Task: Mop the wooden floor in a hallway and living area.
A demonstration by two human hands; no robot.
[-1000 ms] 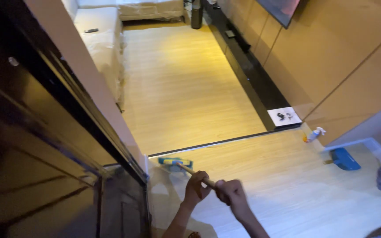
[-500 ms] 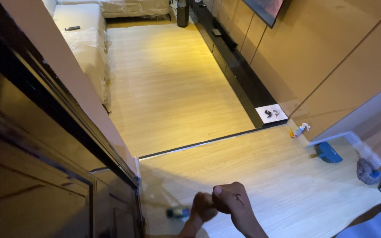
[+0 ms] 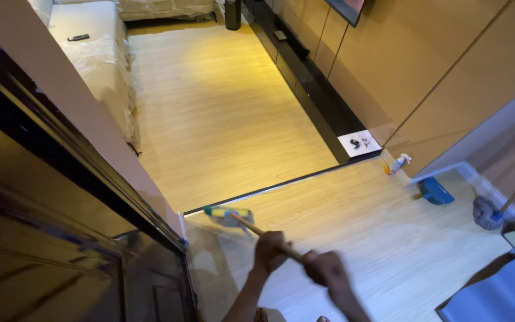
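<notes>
Both hands grip the wooden handle (image 3: 269,238) of a broom — the left hand (image 3: 269,250) wrapped around it lower down, nearer the head, the right hand (image 3: 327,268) closed around it just behind, toward the body. Both are blurred, so the exact finger placement cannot be told, but each is fisted on the stick. The broom head (image 3: 229,213), yellow and teal, lies ahead of the left hand on the wood floor (image 3: 353,226), just short of the dark threshold strip (image 3: 269,188) and close beside the foot of the glossy black cabinet (image 3: 61,238).

To do this stroke well, I judge the head should stay flat on the boards and be drawn along the cabinet's base — the corner is where dust collects. Well off to the right of the right hand stand a blue dustpan (image 3: 435,192), a spray bottle (image 3: 397,163) and a mop (image 3: 487,211).
</notes>
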